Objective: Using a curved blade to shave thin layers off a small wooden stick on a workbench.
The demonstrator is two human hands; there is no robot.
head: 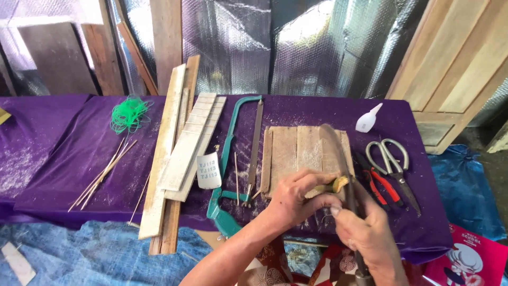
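- Knife (338, 159) sits in the right hand (370, 238), fist wrapped fully round the handle, long blade pointing away across the board so the edge meets the piece.
- Left hand (293, 198) pinches a small bamboo piece (334, 185), fingers closed tight on it, pressed down on the wooden board (296, 151) for support.
- Board acts as cutting base; sawdust lies round it on the purple cloth (74, 153).
- Hacksaw (238, 159) lies just left of the board, scissors (394, 164) and pliers (373, 182) just right, all within reach.
- Wooden slats (174, 159), thin sticks (103, 175) and green string (128, 114) lie further left, apart from the cutting spot.

Home craft workshop: hacksaw (235, 159), wood slats (180, 153), sawdust-strewn purple cloth (63, 143).
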